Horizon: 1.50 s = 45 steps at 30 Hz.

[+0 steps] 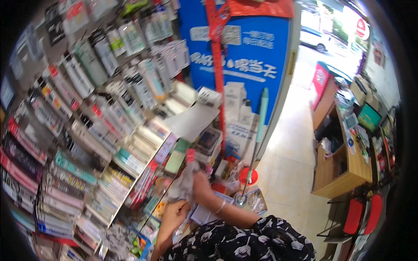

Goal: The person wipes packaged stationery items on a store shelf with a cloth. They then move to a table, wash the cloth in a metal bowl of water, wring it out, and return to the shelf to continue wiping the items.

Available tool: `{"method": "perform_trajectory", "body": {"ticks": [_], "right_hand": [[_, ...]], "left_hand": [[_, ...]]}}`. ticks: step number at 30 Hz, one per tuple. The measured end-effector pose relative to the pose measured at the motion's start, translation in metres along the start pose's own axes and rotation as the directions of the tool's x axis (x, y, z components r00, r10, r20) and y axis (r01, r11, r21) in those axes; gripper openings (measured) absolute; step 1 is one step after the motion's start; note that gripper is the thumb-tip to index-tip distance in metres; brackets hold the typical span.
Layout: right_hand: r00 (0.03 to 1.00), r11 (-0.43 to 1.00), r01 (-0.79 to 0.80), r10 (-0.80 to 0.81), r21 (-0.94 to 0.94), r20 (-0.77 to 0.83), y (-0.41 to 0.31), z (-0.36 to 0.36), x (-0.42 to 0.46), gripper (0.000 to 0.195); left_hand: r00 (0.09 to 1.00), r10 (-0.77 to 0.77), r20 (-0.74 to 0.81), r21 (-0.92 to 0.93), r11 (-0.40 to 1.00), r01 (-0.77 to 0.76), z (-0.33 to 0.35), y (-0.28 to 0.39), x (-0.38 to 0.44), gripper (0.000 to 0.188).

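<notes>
A crumpled grey cloth is bunched in front of me, blurred by motion. My right hand grips its right side, and a bracelet circles that wrist. Below, the curled fingers of my left hand pinch the cloth's lower end. Just beyond the cloth stands a green box. A lit shelf edge with small packaged boxes runs close by on the left.
Hanging packages cover the rack at left. A mop with a pale green handle leans near a red bucket and an open carton. Tiled floor leads to a doorway. A wooden desk and red chairs stand right.
</notes>
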State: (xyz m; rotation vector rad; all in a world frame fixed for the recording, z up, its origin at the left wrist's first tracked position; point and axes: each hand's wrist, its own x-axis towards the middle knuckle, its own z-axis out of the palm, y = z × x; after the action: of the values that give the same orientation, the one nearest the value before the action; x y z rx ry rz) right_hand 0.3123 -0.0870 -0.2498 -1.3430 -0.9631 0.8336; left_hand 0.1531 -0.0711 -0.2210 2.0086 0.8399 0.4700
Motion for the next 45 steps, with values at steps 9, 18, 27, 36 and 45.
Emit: {"method": "perform_trajectory", "body": {"ticks": [9,18,27,36,45], "right_hand": [[0.915,0.449,-0.111,0.395,0.887,-0.085,-0.032,-0.020,0.059,0.028],[0.877,0.686,0.272,-0.465,0.675,0.120,-0.018,-0.047,0.083,0.051],[0.770,0.228,-0.493,-0.335,0.840,0.543,-0.010,0.027,0.077,0.058],[0.572,0.410,-0.738,-0.044,0.537,0.819,-0.051,0.129,0.032,0.048],[0.730,0.673,-0.513,0.016,0.533,0.683,-0.024,0.157,-0.038,0.010]], "left_hand": [[0.991,-0.036,0.131,-0.096,0.994,0.049,-0.006,-0.002,-0.021,0.022],[0.982,-0.174,-0.078,-0.501,0.858,0.112,-0.033,-0.023,-0.057,0.027],[0.954,-0.187,-0.233,-0.489,0.871,0.051,-0.047,-0.015,-0.075,0.028],[0.846,-0.246,-0.473,-0.484,0.875,-0.016,-0.051,-0.010,-0.090,0.031],[0.691,-0.259,-0.675,-0.367,0.930,-0.010,-0.048,-0.026,-0.111,0.017]]}}
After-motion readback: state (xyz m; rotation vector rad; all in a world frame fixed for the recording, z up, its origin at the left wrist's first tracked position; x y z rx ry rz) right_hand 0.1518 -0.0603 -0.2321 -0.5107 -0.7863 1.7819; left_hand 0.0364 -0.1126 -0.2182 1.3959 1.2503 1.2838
